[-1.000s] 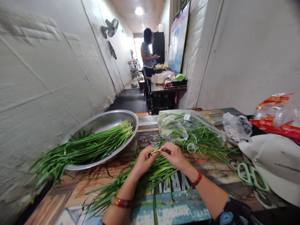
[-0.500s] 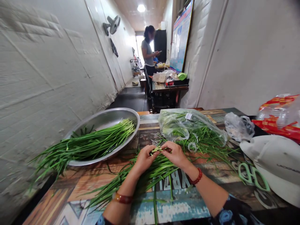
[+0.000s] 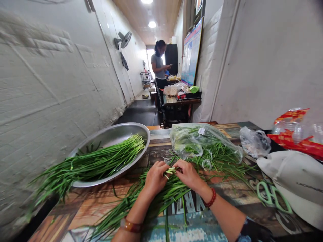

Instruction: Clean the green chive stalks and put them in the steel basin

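Observation:
My left hand (image 3: 156, 176) is closed around a small bunch of garlic chives (image 3: 170, 171), whose pale cut ends stick out past the thumb. Close against those ends, my right hand (image 3: 188, 173) has its fingertips pinched together; whatever lies between them is too small to make out. More loose green chives (image 3: 141, 198) spread on the table beneath both hands. To the left, a wide metal basin (image 3: 148, 134) holds a thick pile of chives (image 3: 106, 159) that hangs over its rim. Beyond my right hand, a clear plastic bag (image 3: 214, 134) lies over further chives.
Green-handled scissors (image 3: 274, 196) and a white cap (image 3: 295, 181) lie at the right of the patterned table (image 3: 83, 208). Behind them are a crumpled plastic bag (image 3: 254, 141) and red packaging (image 3: 295, 139). A person (image 3: 159, 72) stands farther back holding a phone.
The view has tilted slightly upward, so the scene sits lower. Both hands remain together over the chives, with more pale ends now showing from my left hand.

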A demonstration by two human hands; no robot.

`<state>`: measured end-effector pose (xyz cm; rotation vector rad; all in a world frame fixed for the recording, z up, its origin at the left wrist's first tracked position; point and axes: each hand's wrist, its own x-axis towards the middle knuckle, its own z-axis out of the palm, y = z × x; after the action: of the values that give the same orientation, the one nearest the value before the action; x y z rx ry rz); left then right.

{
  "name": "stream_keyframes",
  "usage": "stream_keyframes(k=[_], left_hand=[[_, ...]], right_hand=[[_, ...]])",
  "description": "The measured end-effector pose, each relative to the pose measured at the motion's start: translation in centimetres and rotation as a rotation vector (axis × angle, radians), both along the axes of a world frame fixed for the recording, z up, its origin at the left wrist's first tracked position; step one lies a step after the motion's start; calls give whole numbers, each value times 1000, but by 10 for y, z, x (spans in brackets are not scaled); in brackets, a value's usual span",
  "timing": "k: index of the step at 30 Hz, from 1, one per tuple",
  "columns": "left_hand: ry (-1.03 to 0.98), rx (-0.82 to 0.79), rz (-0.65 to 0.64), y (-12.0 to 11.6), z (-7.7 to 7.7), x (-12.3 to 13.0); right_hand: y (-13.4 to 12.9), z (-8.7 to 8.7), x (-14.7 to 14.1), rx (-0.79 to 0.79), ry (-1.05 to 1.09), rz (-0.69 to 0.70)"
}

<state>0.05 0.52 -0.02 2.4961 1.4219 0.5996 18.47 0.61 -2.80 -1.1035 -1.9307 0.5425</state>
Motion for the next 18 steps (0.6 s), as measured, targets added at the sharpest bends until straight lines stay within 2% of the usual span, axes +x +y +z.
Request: stream_keyframes(k=[7,15,18], left_hand=[[105,44,-1,-2,1,3],[-32,-5,-44,0,-1,0],[-6,57,-32,-1,-2,1]], right_hand=[[2,-5,-1,-37,18,-36],[1,-4,-5,4,171,-87],[1,-7,-8,-47,227,-119]])
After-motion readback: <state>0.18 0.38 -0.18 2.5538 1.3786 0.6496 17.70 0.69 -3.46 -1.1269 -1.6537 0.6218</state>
